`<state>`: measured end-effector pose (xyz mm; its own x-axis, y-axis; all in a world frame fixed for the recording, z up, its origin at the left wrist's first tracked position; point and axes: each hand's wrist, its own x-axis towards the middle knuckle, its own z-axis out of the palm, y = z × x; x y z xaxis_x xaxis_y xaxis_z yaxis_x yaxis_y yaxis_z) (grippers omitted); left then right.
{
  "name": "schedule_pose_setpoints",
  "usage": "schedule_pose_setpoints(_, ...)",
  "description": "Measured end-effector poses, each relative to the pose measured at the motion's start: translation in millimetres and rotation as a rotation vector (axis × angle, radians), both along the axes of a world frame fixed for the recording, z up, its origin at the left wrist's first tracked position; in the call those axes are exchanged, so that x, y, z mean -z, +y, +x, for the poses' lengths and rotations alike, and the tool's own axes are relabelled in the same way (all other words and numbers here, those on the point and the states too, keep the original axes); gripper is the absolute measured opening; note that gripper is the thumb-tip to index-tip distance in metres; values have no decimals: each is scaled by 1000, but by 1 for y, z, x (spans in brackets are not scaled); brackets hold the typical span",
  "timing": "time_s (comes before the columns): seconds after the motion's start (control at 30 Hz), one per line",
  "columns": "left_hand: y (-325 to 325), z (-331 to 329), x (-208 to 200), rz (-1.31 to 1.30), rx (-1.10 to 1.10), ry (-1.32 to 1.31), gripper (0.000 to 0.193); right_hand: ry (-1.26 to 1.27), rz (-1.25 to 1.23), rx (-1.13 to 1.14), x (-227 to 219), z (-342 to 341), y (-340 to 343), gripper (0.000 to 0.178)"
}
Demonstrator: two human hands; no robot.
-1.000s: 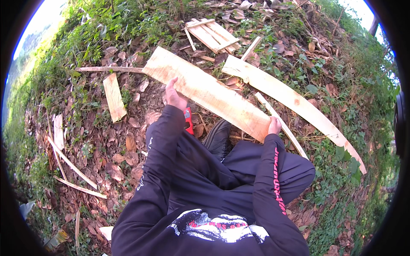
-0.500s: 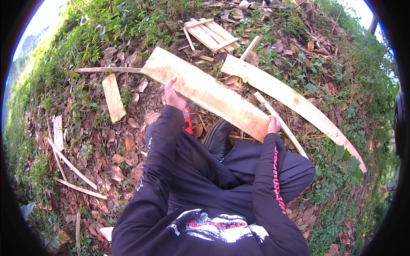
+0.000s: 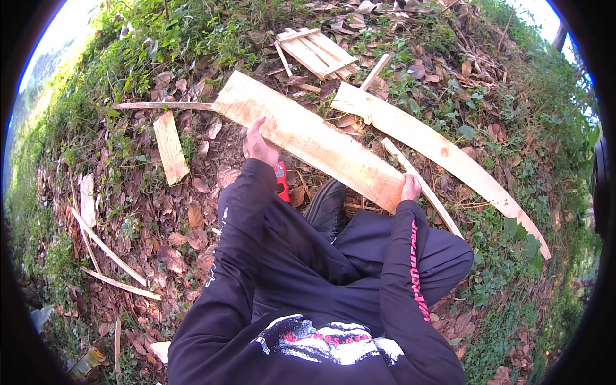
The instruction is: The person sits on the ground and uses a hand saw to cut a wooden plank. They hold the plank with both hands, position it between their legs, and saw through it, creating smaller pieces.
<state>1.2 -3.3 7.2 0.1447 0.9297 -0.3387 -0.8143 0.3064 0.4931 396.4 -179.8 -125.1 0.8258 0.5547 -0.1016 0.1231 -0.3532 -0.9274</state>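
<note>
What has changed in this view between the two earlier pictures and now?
Nothing visibly changed; nothing was taken hold of or let go. The left hand and right hand still hold the wide board at the same slant, and the slatted panel lies where it was.

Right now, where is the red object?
In the head view, the partly hidden red object is just left of centre, below the left hand that holds the wide board and to the left of the black shoe.

Both arms (image 3: 247, 199) are being held forward, the left hand (image 3: 262, 147) farther out, thumb (image 3: 257, 124) extended, the right hand (image 3: 412, 187) curled.
</note>
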Motion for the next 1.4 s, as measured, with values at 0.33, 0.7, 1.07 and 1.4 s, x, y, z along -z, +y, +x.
schedule_pose_setpoints(0.33,2,-2,6,-12,1,10,50,-18,-10,-22,-5,-3,0,24)
schedule_pose_setpoints(0.7,-1,-6,0,0,2,-23,49,-58,-46,19,-2,-8,0,26)
schedule_pose_setpoints(1.07,-17,-28,29,-20,7,67,59,-36,-413,-218,41,-39,-32,53)
schedule_pose_setpoints(1.4,8,-5,27,-42,14,227,50,-74,-579,-248,29,-15,5,58)
